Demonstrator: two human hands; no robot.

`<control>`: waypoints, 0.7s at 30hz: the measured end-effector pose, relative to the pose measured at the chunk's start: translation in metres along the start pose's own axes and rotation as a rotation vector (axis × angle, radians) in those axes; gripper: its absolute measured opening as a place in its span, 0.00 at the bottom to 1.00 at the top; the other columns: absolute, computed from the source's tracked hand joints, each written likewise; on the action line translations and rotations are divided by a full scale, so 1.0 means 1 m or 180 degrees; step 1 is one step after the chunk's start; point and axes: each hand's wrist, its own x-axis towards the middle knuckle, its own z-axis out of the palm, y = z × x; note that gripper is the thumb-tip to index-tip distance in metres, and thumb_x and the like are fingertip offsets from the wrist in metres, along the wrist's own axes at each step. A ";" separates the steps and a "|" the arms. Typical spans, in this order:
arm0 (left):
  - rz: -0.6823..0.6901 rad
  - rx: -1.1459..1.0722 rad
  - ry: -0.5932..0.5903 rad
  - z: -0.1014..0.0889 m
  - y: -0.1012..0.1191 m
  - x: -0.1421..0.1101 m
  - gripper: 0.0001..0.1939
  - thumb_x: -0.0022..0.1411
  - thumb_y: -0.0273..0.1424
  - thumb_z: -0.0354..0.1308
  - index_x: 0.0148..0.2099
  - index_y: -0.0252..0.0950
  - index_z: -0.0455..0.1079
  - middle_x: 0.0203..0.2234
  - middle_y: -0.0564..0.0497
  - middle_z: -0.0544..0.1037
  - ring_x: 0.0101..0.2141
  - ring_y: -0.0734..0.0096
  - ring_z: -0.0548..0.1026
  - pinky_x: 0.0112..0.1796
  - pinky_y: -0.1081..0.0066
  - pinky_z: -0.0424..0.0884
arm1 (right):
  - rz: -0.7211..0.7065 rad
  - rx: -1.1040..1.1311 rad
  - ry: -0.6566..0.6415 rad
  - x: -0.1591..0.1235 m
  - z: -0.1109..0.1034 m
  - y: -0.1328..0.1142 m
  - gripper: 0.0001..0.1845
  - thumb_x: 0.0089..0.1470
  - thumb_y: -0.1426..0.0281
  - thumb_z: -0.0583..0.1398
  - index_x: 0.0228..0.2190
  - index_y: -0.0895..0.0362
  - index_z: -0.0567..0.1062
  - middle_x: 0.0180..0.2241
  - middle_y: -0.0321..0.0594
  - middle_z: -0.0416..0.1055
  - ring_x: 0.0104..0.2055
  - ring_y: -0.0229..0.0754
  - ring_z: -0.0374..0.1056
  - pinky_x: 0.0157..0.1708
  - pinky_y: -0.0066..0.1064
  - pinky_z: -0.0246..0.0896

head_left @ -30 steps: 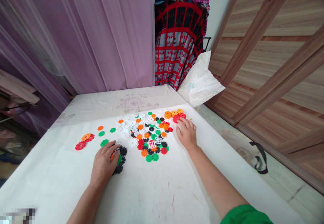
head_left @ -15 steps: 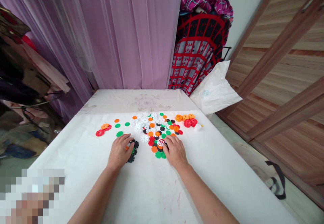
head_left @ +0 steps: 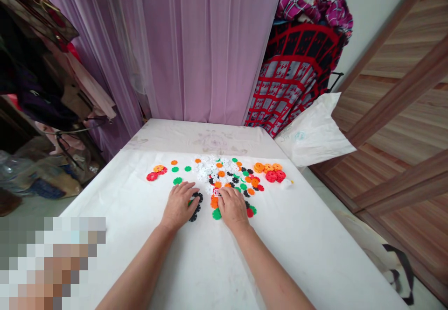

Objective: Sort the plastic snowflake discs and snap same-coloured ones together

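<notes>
A loose pile of flat plastic snowflake discs [head_left: 227,177], white, orange, green, black and red, lies on the white-covered table [head_left: 308,235]. My left hand [head_left: 180,205] rests palm down on a small cluster of black discs [head_left: 195,207], fingers stretched out. Palm down at the pile's near edge, my right hand [head_left: 231,206] has its fingertips on a small red-and-white grid piece [head_left: 216,192]; green and red discs show beside it.
Joined orange and red discs [head_left: 271,172] sit at the pile's right, and another red-orange pair [head_left: 156,173] at the left. Purple curtains hang behind the table. A white bag [head_left: 315,135], a red patterned cloth and wooden doors stand to the right.
My right hand has drawn back from the orange and red discs at the far right to the pile's near edge. My left hand stays on the black discs. The camera turned left.
</notes>
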 end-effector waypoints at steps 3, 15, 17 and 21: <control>-0.0014 0.0038 -0.0042 0.001 0.000 0.000 0.13 0.63 0.34 0.54 0.48 0.41 0.76 0.51 0.45 0.78 0.55 0.51 0.71 0.54 0.47 0.66 | -0.0068 0.0119 0.0102 0.006 0.005 -0.010 0.09 0.59 0.73 0.56 0.37 0.53 0.77 0.43 0.41 0.76 0.44 0.45 0.66 0.44 0.36 0.56; -0.0080 -0.0060 0.0105 0.004 -0.001 0.000 0.13 0.63 0.33 0.54 0.49 0.40 0.74 0.51 0.44 0.77 0.54 0.52 0.71 0.53 0.49 0.67 | -0.0203 0.0320 0.0177 0.016 0.014 -0.021 0.11 0.60 0.72 0.56 0.32 0.53 0.79 0.35 0.41 0.75 0.38 0.44 0.65 0.41 0.35 0.60; -0.0109 -0.0107 0.0280 0.005 -0.002 0.001 0.15 0.64 0.33 0.53 0.51 0.38 0.73 0.51 0.43 0.77 0.53 0.53 0.72 0.54 0.50 0.68 | -0.0271 0.0512 0.0132 0.017 0.020 -0.025 0.13 0.61 0.73 0.54 0.34 0.54 0.79 0.35 0.42 0.75 0.39 0.44 0.67 0.42 0.35 0.62; -0.0114 -0.0163 0.0465 0.004 -0.006 0.001 0.17 0.65 0.35 0.52 0.53 0.37 0.71 0.51 0.42 0.77 0.52 0.54 0.73 0.53 0.51 0.69 | 0.0032 0.1284 0.0475 0.024 0.030 -0.026 0.18 0.62 0.75 0.49 0.42 0.55 0.77 0.39 0.42 0.77 0.42 0.42 0.71 0.45 0.33 0.66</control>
